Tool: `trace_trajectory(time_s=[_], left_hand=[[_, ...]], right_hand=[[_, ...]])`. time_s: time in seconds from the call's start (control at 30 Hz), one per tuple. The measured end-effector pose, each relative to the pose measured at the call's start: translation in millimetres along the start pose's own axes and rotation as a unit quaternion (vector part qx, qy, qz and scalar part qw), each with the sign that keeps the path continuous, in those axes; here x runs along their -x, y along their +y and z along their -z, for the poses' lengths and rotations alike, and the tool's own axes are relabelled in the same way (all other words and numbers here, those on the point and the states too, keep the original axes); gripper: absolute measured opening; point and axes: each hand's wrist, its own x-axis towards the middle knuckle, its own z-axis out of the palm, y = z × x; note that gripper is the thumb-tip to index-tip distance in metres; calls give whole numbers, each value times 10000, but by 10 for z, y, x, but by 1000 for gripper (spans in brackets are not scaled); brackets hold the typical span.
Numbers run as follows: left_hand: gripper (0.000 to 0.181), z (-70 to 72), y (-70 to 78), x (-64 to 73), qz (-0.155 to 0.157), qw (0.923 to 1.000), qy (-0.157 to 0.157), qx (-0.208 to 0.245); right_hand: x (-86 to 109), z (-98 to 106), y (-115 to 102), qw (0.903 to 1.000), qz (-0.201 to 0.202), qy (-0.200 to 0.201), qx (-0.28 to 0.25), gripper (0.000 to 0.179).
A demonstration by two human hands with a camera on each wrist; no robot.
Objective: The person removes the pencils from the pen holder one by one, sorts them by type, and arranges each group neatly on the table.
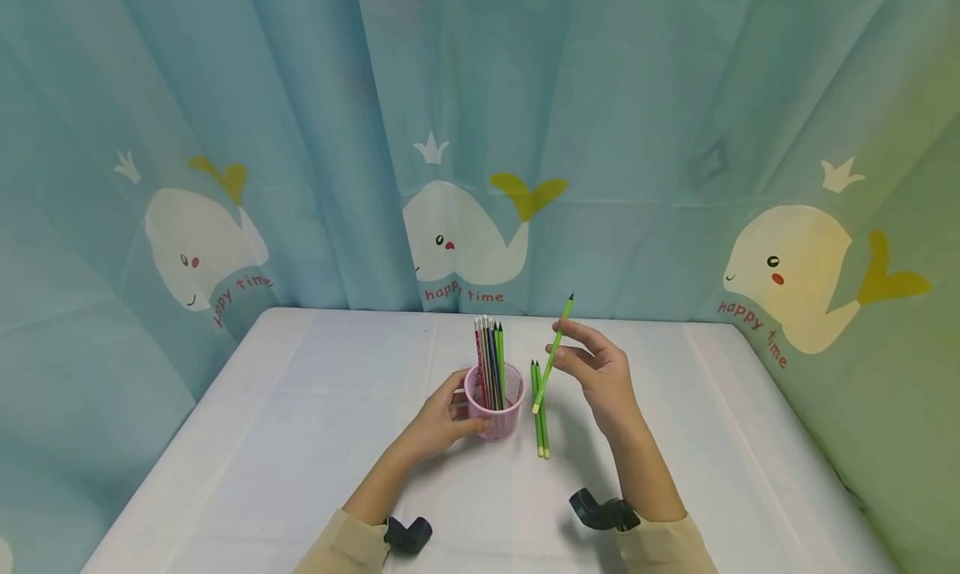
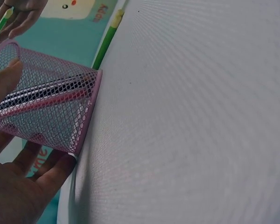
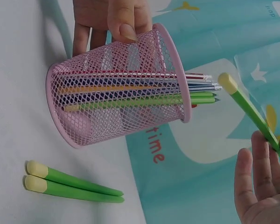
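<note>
A pink mesh pencil cup (image 1: pixel 501 425) stands upright on the table, holding several pencils (image 1: pixel 489 361), among them green, red and dark ones. My left hand (image 1: pixel 441 420) grips the cup from its left side, thumb in front and fingers behind. Above the table to the right, my right hand (image 1: pixel 600 374) pinches a green pencil (image 1: pixel 553 356) between thumb and fingers. This pencil tilts, its black tip up and its pale yellow end down. In the right wrist view that end (image 3: pixel 227 83) is apart from the cup's rim. Two more green pencils (image 3: pixel 79 189) lie side by side beside the cup.
A white cloth covers the table (image 1: pixel 300 441). Behind it hangs a blue-green curtain (image 1: pixel 637 141) printed with white whales. Black wrist mounts (image 1: pixel 600 510) sit on both forearms, by the beige sleeves.
</note>
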Motion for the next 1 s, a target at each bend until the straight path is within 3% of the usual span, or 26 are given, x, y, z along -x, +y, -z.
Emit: trace_trajectory(time_s=[0.43,1.0], left_hand=[[80,1,22,-11,-52,10000,-12,-12],[80,1,-24,-8,47,10000,12,-52]], right_hand=[[-28,74,54,9989,-308,221,292,42],[-56,164,151,9977,-538,390,-147,60]])
